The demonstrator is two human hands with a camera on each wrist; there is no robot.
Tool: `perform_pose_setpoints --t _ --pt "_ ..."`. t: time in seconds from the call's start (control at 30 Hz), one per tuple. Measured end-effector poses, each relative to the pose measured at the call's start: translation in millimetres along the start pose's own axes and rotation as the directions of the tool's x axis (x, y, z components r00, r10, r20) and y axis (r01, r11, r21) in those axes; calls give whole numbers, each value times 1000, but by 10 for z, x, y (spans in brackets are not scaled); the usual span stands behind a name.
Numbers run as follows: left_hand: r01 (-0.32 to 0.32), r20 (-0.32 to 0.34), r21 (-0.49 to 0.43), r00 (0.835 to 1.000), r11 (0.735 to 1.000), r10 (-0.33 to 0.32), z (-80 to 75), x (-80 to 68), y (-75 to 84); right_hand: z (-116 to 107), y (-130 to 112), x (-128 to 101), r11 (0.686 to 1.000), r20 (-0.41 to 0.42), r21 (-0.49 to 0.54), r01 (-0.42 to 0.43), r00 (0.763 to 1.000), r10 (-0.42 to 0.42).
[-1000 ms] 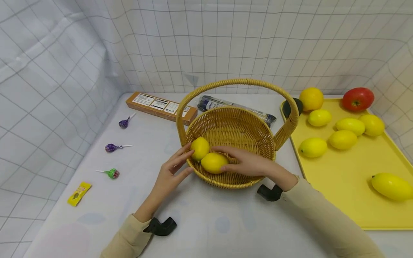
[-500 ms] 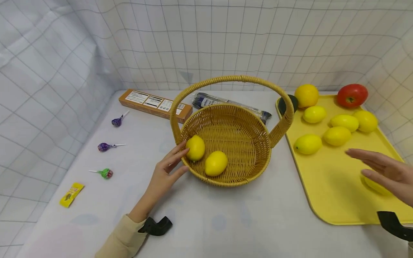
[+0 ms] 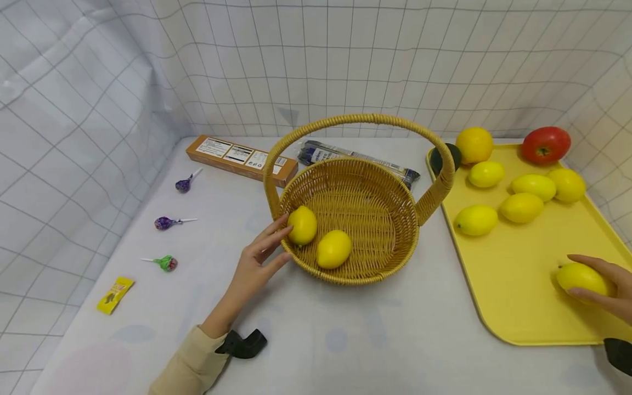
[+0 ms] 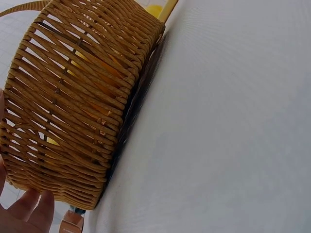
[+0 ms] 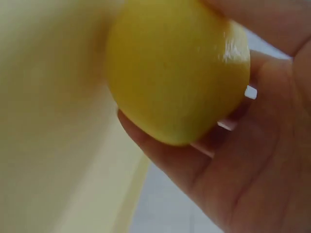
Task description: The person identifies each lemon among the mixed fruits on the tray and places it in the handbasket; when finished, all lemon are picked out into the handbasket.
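My right hand (image 3: 609,288) has its thumb and fingers on either side of a yellow lemon (image 3: 582,281) on the yellow tray (image 3: 523,312). The right wrist view shows the same lemon (image 5: 175,73) close up, held between thumb and fingers. My left hand (image 3: 257,263) rests at the left side of a round wicker basket (image 3: 375,269), its fairly straight fingers reaching over the rim. Fingertips (image 4: 41,208) touch the basket's woven wall (image 4: 73,116) in the left wrist view. Inside the basket are two lemons, one lemon (image 3: 303,225) near my left fingertips and another lemon (image 3: 334,249) beside it.
Several more lemons, an orange (image 3: 474,145), a red apple-like fruit (image 3: 545,145) and a dark green fruit (image 3: 446,158) occupy the tray's back. Behind the basket lie an orange box (image 3: 242,159) and a dark packet (image 3: 357,156). Lollipops (image 3: 163,223) and a yellow sachet (image 3: 116,295) are at left.
My right hand has left the lemon in the basket, moved right to the tray and taken hold of another lemon. My left hand has stayed at the basket's rim.
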State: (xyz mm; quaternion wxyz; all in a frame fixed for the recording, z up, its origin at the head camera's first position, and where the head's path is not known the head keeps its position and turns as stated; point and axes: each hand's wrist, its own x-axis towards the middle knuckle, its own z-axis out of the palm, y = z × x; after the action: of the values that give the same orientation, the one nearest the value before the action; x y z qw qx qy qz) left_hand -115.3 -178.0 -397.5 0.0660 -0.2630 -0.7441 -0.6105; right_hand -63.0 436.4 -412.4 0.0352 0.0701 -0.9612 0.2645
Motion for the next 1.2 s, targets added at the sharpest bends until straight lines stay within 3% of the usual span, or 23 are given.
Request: perform_pose_setpoints --t 0.13,0.23,0.27,0.33,0.4,0.47,0.57,0.63,0.73,0.8,0.87,0.93,1.13,1.2 --pt "-12 2 -15 1000 1000 12 -11 -12 -63 -62 -628 155 1000 183 14 28 983 -30" --pt "-17 -2 -9 1000 1000 17 -16 -16 -65 -58 -1198 297 980 262 93 175 946 -193" --pt "-16 -2 -8 1000 1000 16 -18 -17 -63 -34 -1379 353 955 259 154 255 922 -288" --pt "-11 -2 -8 1000 1000 11 -21 -18 -48 38 -1757 483 877 275 298 376 846 -456" --pt "-10 1 -9 1000 1000 10 -18 -23 -29 137 -2099 629 799 303 446 404 771 -560" --pt "-13 6 -19 1000 1000 14 -8 -21 18 261 -2354 790 744 326 544 387 720 -612" --pt "-17 8 -7 1000 1000 17 7 -12 118 447 -2613 1041 747 390 589 307 702 -596" --pt "-12 7 10 1000 1000 12 11 -3 184 569 -2714 1206 766 436 568 301 680 -590" --pt "-1 3 28 1000 1000 1 11 9 241 736 -2817 1411 786 532 534 312 599 -599" --pt "0 1 32 1000 999 0 12 17 253 856 -2869 1499 780 575 523 343 533 -620" --pt "2 -2 28 1000 1000 -2 11 25 259 970 -2932 1540 771 596 526 358 492 -635" --pt "3 -2 26 1000 1000 -3 9 23 255 1079 -2999 1537 765 588 532 364 491 -643" --pt "-10 -2 41 1000 999 10 18 0 244 1308 -3151 1446 805 548 492 331 600 -582" --pt "-17 0 40 1000 999 17 19 -3 239 1352 -3200 1439 817 541 477 323 625 -563"
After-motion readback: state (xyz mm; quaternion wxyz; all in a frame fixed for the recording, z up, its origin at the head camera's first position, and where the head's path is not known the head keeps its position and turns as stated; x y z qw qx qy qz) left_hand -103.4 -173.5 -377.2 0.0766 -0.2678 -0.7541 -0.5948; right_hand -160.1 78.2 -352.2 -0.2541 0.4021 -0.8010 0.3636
